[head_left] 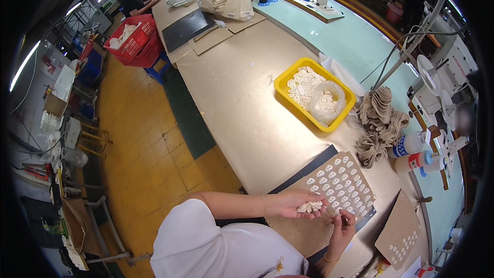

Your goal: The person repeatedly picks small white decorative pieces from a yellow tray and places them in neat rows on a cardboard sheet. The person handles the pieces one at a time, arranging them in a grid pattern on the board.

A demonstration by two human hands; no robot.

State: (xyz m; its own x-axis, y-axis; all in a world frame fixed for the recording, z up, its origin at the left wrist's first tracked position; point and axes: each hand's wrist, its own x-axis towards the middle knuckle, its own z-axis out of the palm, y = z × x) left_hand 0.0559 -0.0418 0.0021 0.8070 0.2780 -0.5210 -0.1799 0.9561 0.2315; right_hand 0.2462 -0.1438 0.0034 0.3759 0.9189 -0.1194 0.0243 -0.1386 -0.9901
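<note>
Palm up, my left hand (289, 204) cups a small heap of white fabric pieces (310, 206) over the near part of a brown board (293, 230). My right hand (341, 230) is just to its right, thumb and fingertips pinched together; what is between them is too small to make out. Rows of small white oval pieces with dark dots (339, 179) lie spread on the board beyond both hands. Under the board shows a dark sheet (303, 171). Farther off, a yellow tray (282, 90) holds many similar white pieces (303, 83) and a clear plastic bag (329, 104) of them.
Stacked beige fabric (378, 118) and several bottles (411, 160) stand right of the yellow tray. At the lower right lies another board (393, 226) with white pieces. A red basket (135, 36) stands beside the table's far left edge, near another person (135, 1). Sewing equipment (450, 80) lines the right side.
</note>
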